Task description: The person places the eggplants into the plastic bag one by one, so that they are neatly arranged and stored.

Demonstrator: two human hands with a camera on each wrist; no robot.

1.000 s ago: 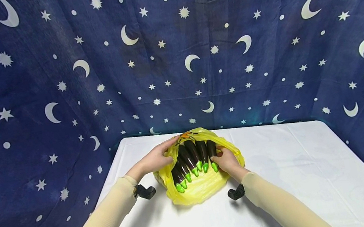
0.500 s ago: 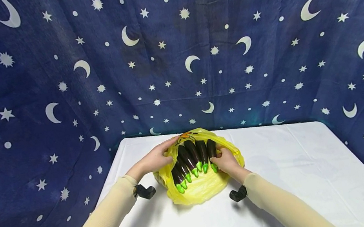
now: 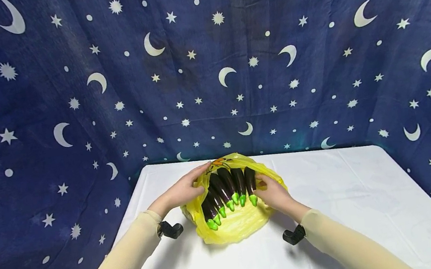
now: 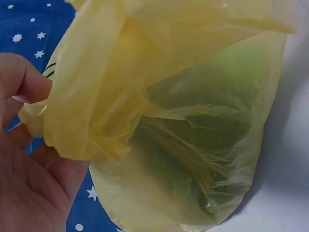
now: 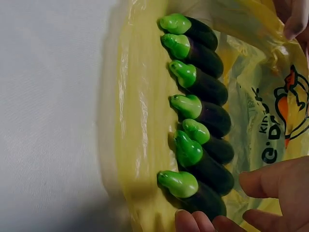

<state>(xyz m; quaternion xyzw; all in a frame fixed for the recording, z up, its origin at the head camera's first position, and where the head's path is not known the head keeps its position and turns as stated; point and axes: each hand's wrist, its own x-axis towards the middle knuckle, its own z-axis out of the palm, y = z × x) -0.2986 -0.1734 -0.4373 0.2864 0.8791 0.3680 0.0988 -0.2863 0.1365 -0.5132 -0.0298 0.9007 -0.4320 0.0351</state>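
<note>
A yellow plastic bag [image 3: 237,232] lies with its mouth wide on the white table, dark printing on its far side. Inside, several dark purple eggplants [image 5: 210,113] with bright green stem ends lie side by side in a row. My left hand [image 3: 182,190] holds the bag's rim at the left; in the left wrist view, the thumb and fingers are at the bag's edge, with part of the fingers hidden behind the plastic. My right hand [image 3: 274,192] is inside the mouth at the right, beside the rightmost eggplant [image 5: 205,200], its thumb and fingers spread apart.
The white table [image 3: 358,206] extends around the bag on both sides and in front. A dark blue curtain [image 3: 204,61] with moons and stars hangs close behind the table and along its sides. Black wrist cameras [image 3: 170,230] jut below both sleeves.
My right hand has let go of the rightmost eggplant and drawn back slightly to the right and toward me. That eggplant stays in the row. My left hand keeps its place on the bag.
</note>
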